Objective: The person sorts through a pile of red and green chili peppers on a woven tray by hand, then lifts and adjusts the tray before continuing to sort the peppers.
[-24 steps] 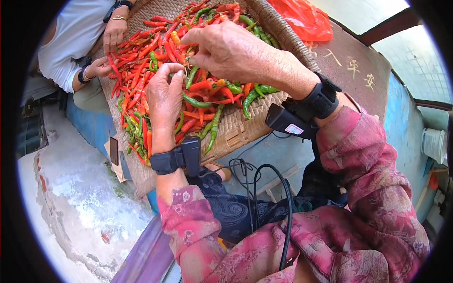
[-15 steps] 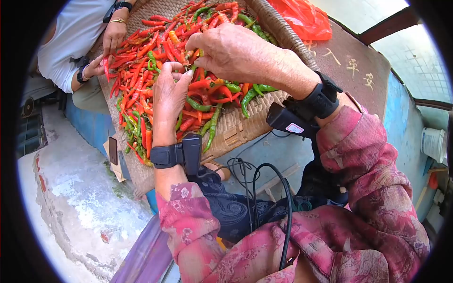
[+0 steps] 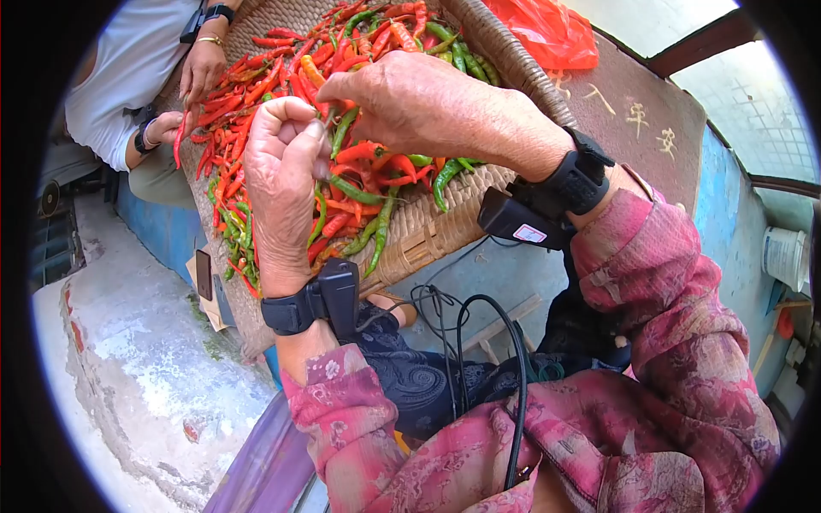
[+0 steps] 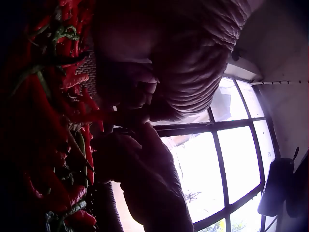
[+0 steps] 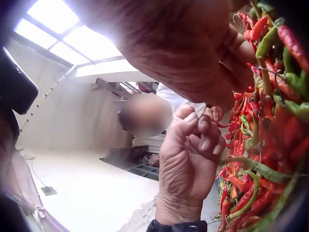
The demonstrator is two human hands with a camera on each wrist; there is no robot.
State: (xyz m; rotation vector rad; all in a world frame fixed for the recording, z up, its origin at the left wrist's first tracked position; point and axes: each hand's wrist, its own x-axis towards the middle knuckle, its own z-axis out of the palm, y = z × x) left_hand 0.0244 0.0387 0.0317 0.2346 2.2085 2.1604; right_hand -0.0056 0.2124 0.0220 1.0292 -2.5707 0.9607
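In the head view my left hand (image 3: 286, 175) is over the near part of the chili pile (image 3: 346, 214), palm side up. Its fingers are curled with the thumb by the forefinger, and nothing shows between them. Beside it, my right hand (image 3: 419, 98) reaches over the pile, back upward, fingertips bent down and mostly hidden. In the left wrist view a red chili pepper (image 4: 94, 116) runs up to where the fingertips of both hands meet; the right hand (image 4: 149, 169) seems to pinch its end. Red, green and a few orange chilies lie around.
The chilies lie on a large woven tray (image 3: 445, 244) with a thick rim. Another person's hands (image 3: 201, 73) hold a red chili at the far left. A red plastic bag (image 3: 547, 30) lies behind the rim, and a phone (image 3: 203, 274) sits at the left. Black cables (image 3: 513, 368) hang over my lap.
My left hand has drawn back slightly to the left, its fingers curling and palm turning up. My right hand has shifted slightly down and left. The other person's hands moved left with their chili.
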